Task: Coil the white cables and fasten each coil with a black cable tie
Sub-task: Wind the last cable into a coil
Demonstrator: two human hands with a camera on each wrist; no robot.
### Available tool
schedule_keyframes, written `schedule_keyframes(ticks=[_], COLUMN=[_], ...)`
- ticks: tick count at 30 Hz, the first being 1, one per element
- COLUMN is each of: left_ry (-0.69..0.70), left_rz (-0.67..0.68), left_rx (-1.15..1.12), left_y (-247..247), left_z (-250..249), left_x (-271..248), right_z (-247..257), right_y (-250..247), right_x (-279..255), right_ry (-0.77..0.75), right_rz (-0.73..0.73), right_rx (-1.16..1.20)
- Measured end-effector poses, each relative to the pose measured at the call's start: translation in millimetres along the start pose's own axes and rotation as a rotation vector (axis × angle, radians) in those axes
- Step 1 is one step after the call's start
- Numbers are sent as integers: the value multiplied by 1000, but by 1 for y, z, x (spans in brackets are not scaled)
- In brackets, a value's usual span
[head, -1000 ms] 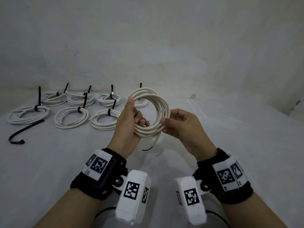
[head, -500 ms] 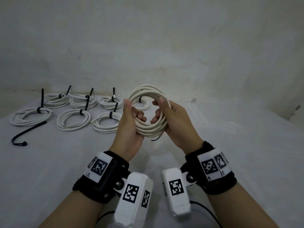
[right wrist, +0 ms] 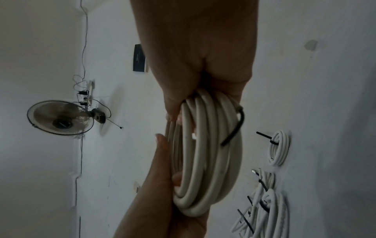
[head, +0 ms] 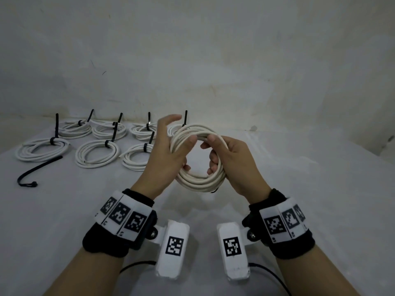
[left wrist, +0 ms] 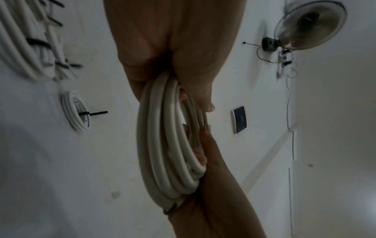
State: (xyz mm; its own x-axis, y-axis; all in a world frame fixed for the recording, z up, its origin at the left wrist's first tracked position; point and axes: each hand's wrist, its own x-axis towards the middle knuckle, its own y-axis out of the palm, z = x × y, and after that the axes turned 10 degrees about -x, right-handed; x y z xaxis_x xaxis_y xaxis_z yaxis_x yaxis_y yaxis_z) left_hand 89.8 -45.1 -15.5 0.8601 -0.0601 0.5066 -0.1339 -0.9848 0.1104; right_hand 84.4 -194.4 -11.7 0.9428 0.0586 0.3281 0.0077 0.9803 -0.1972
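Both hands hold a white cable coil [head: 198,182] [left wrist: 162,145] [right wrist: 203,161] in the air over the white table [head: 299,189]. My left hand [head: 168,148] [left wrist: 173,48] pinches its left side, thumb in front and lower fingers through the ring, with the index finger stretched up behind the top. On the right side my right hand [head: 233,159] [right wrist: 203,48] curls its fingers through the ring. It also traps a black cable tie [right wrist: 236,128] [head: 214,190] against the coil. A loose black tie [head: 38,169] lies at the left.
Several tied white coils [head: 97,153] with upright black tie tails lie in two rows at the back left, close to the wall. A fan [left wrist: 309,24] hangs on the wall.
My right hand went from pinching the coil's edge to gripping through the ring. The coil has tipped flatter, and my left index finger has straightened up behind it.
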Motion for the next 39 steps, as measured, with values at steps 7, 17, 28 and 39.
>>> schedule_keyframes(ticks=[7, 17, 28, 39], left_ry=[32, 11, 13, 117], left_rz=[-64, -92, -46, -194], left_rx=[34, -47, -46, -21], left_y=[-4, -3, 5, 2], left_z=[5, 2, 4, 3], left_x=[4, 3, -1, 0], right_z=[-2, -5, -4, 6], right_y=[-3, -29, -21, -14], right_x=[-3, 5, 0, -6], right_ry=[-28, -185, 64, 114], right_rz=[43, -51, -51, 84], right_rx=[-143, -441, 158, 163])
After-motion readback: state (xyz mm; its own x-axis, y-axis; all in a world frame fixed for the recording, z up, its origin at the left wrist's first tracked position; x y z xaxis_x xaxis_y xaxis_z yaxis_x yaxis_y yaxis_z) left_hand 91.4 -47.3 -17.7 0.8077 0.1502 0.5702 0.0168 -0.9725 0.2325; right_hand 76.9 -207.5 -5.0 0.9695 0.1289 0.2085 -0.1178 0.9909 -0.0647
